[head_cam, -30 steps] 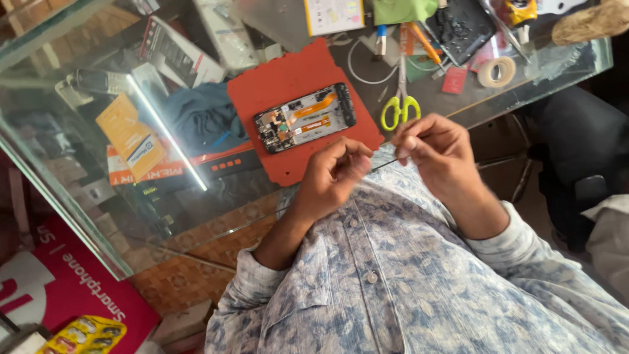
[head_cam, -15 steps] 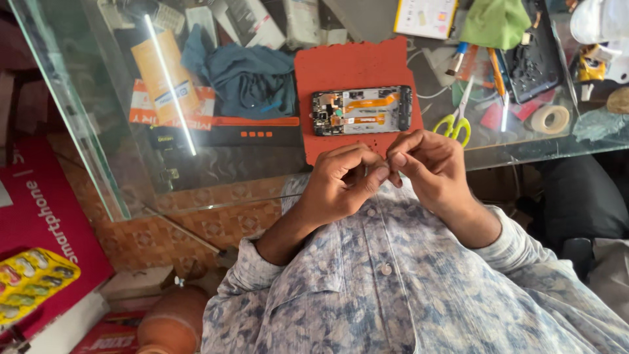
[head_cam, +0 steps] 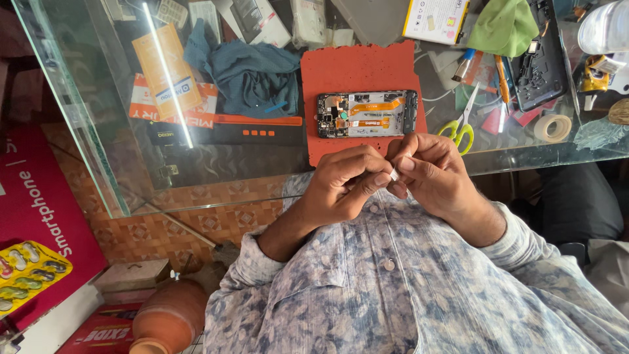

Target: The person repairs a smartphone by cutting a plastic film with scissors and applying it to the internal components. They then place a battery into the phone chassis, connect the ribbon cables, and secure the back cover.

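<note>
While the camera looks straight down, a glass counter (head_cam: 216, 164) fills the upper part of the view, its near edge running just above both hands. On it lies a red work mat (head_cam: 357, 69) with ragged edges, and on the mat an opened phone (head_cam: 367, 113) lies flat, long side across, its circuit board and orange flex cables facing up. Left of the mat, a crumpled blue cloth (head_cam: 252, 75) is visible, though whether it sits on or under the glass cannot be told. Right of the mat lie yellow-handled scissors (head_cam: 462, 124), a roll of tape (head_cam: 552, 128) and a green cloth (head_cam: 503, 26).

Both hands are held together over the chest, below the counter edge and near the phone but apart from it. Left hand (head_cam: 344, 187): fingers curled in, thumb and forefinger closed in a pinch. Right hand (head_cam: 436, 170): likewise curled, fingertips pressed toward those of the left. Between the two pinches sits a small white piece (head_cam: 394, 175), touching fingertips of both hands; it is too small to identify, possibly a bit of tape or a sticker. It lies directly below the phone's right half.
</note>
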